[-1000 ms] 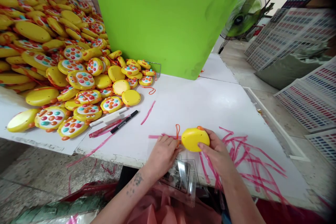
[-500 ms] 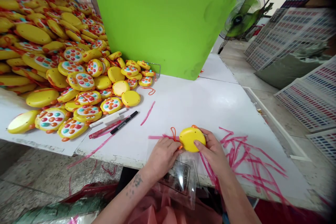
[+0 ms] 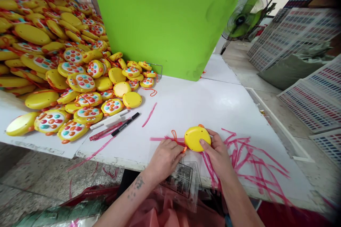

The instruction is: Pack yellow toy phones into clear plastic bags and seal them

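My right hand [image 3: 217, 147] grips a yellow oval toy [image 3: 197, 138] by its right side, thumb on the plain back, an orange bit at its top. At the toy's lower left, my left hand [image 3: 167, 156] pinches an orange cord [image 3: 174, 136] near a small orange piece; the cord's loop stands up above the fingers. Behind the left hand a pink strip [image 3: 160, 139] lies on the table. Below the hands, a clear plastic bag with dark print [image 3: 181, 179] hangs over the table's front edge.
Many yellow toys with coloured dots [image 3: 80, 81] are heaped at the left. Pens [image 3: 125, 124] lie beside them. A green board [image 3: 165, 21] stands at the back of the white table [image 3: 186, 103]. Pink strips [image 3: 250, 159] are strewn at the right, and a fan [image 3: 241, 19] stands beyond.
The yellow toy in my right hand has shifted slightly right and up, away from my left fingers. More of the orange cord and the small orange piece shows between the hands.
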### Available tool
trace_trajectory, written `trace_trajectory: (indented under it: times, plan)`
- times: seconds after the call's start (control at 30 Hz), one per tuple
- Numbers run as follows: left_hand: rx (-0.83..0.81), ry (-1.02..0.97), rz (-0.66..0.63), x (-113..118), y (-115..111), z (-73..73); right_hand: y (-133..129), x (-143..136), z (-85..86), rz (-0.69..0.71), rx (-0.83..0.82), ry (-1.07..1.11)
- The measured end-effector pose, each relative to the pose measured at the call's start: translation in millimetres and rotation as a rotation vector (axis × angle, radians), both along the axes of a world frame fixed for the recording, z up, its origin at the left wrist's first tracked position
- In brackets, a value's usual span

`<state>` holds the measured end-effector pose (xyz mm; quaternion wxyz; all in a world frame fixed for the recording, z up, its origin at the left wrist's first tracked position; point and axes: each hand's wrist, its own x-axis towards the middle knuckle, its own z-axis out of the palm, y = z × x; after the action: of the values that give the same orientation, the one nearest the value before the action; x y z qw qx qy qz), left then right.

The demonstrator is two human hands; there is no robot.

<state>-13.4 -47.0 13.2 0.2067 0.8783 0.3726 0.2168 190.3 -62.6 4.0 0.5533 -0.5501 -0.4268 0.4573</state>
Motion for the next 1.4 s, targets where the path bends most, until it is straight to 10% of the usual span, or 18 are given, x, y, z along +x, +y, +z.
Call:
trace_trajectory:
  times: [1.4]
  plan:
    - [0.117, -0.253, 0.069, -2, -2, -11.2, 0, -10, 8.4, 0.218, 0.000, -0.357]
